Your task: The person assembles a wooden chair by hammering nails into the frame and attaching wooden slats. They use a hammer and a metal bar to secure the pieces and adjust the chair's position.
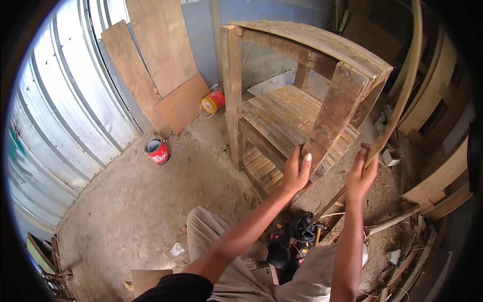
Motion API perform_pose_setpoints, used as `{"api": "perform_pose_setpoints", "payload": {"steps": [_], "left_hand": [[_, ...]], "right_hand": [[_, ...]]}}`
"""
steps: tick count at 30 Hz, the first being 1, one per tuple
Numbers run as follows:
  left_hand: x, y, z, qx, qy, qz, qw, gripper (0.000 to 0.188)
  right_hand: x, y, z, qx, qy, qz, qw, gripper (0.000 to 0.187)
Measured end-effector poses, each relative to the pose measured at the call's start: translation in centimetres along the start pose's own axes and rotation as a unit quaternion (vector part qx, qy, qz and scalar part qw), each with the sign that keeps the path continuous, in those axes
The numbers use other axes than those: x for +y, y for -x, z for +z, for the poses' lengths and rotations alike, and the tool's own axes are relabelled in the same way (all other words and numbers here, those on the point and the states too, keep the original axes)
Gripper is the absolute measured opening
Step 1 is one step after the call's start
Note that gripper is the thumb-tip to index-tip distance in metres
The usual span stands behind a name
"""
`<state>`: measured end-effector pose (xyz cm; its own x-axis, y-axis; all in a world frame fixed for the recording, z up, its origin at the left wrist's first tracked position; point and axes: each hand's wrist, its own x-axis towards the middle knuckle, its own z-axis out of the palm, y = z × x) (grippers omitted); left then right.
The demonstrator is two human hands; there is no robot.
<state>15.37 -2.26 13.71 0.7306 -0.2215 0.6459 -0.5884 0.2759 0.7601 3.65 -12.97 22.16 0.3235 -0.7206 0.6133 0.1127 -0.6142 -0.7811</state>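
In front of me stands a wooden slatted shelf [284, 108] with a top and lower tiers made of narrow strips. My left hand [296, 175] grips its near right leg [336, 113], a wide brown board, low down with the thumb on its face. To the right of that leg, my right hand [361, 176] is closed around a long, thin wooden strip [402, 100], perhaps bamboo. The strip slants from the upper right edge of the view, through my hand, down toward the floor between my knees. My fingers partly hide it.
A red paint can [157, 151] and a red-and-yellow bucket [213, 102] are on the dirt floor. Plywood sheets [161, 55] lean at the back beside a corrugated metal wall [65, 100]. A black plastic bag [304, 227] and tools lie by my feet. Scrap wood [402, 251] is piled at right.
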Motion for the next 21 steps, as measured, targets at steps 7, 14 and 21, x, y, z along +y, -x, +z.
{"api": "perform_pose_setpoints", "payload": {"steps": [7, 14, 21], "left_hand": [[-8.9, -2.2, -11.0, 0.05, -0.074, -0.18, 0.98, 0.034], [-16.2, -15.6, -22.1, 0.215, 0.117, -0.378, 0.893, 0.065], [-11.7, -28.1, -18.7, 0.113, 0.012, -0.244, 0.963, 0.098]], "right_hand": [[-3.6, 3.0, 3.4, 0.001, 0.038, -0.108, 0.993, 0.055], [-6.1, 1.0, 6.2, 0.025, 0.052, -0.072, 0.996, 0.06], [-5.6, 1.3, 9.6, 0.134, 0.113, -0.071, 0.982, 0.038]]}}
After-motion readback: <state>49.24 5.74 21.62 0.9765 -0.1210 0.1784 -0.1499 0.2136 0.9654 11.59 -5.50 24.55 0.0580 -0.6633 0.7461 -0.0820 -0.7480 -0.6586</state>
